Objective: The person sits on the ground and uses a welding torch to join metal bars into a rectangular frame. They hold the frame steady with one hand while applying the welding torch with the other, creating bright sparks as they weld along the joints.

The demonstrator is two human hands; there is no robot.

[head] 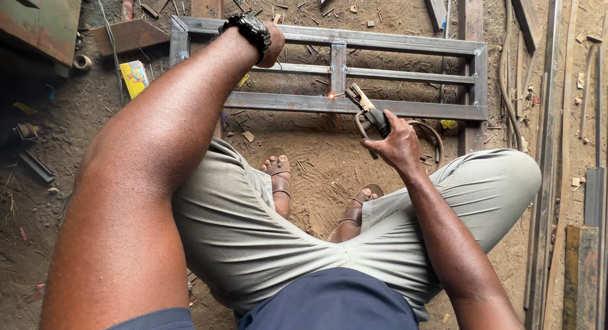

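Steel frame (405, 108) is lying on the dirt floor (316, 159), its long bars running left to right. Left hand (273, 44) is resting on the far rail, grip hidden. Right hand (396, 143) is clasping the electrode holder (367, 111), rod sparking at the near rail, up-left of it.

The floor (329, 159) is bare, sandy dirt, littered with spent rods and scraps. Metal bars (557, 146) lie along one side, a rusty plate (41, 19) in a corner. Daylight is even.

Soft, even daylight, faint shadows, sharp focus throughout, slight wide-angle stretch at edges.
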